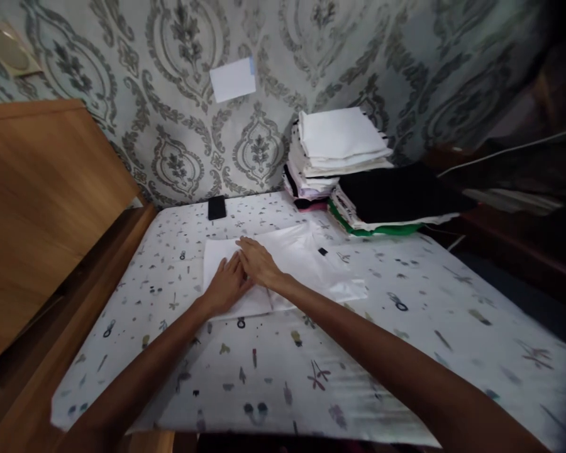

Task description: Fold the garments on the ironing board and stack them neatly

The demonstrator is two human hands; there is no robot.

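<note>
A white garment (295,261), partly folded over at its left end, lies flat on the patterned sheet (245,390). My left hand (227,286) rests on the folded left part with its fingers stretched out. Beside it, touching it, my right hand (258,261) lies flat on the same cloth, fingers extended to the left. Neither hand grips the cloth. A small black patch (322,251) shows near the garment's right end. Part of the fold's edge is hidden beneath the hands.
Behind, to the right, stands a tall stack of folded white clothes (342,135). Next to it is a lower stack topped with black cloth (400,192). A black phone (217,207) lies near the wall. A wooden panel (42,207) borders the left side.
</note>
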